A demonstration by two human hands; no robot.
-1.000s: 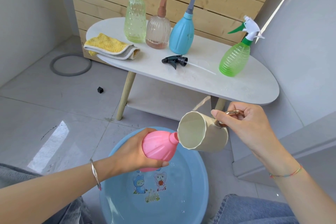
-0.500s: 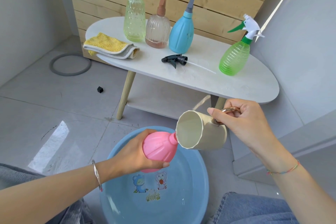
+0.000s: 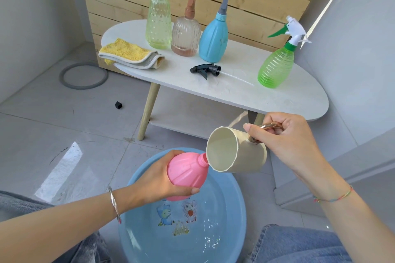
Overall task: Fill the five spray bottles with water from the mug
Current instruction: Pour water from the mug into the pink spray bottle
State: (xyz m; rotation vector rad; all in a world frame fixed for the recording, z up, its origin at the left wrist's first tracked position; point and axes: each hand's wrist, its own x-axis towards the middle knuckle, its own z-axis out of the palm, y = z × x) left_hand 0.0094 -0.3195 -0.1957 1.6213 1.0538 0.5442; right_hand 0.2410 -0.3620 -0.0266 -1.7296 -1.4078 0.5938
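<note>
Hardly moved since half a second ago: mug (image 3: 245,156) edged a touch up and left, rim kept against neck of pink bottle (image 3: 186,174); bottle in same spot. Gripping pink bottle round its belly with left hand (image 3: 158,179), fingers and thumb wrapped, uncapped neck tilted up toward right. Holding mug by copper handle (image 3: 270,125) with right hand (image 3: 290,141), fingers curled through loop, thumb laid along mug's wall. Mug tipped on its side, mouth facing left, lower lip touching bottle's mouth. Cannot tell whether water is running.

Both held low in front of table (image 3: 277,100), above blue basin (image 3: 230,198) on floor before table's front edge; cartoon print and shallow rippled water inside.

- Along table's back edge, left to right, upright and capped: pale green bottle (image 3: 158,25) with grey trigger, clear ribbed bottle (image 3: 185,38) with brown top, blue bottle (image 3: 213,42) with grey nozzle.
- At table's right end: bright green bottle (image 3: 275,68) with white-green trigger, upright.
- Mid-table, lying flat: black spray head (image 3: 206,69) with thin tube.
- At table's left end: folded yellow-grey cloth (image 3: 128,54), slightly over edge.
- On floor left of table: grey ring (image 3: 83,87), small black cube (image 3: 118,105).

Silver bangle (image 3: 114,204) on left wrist, coloured thread (image 3: 333,196) on right.
</note>
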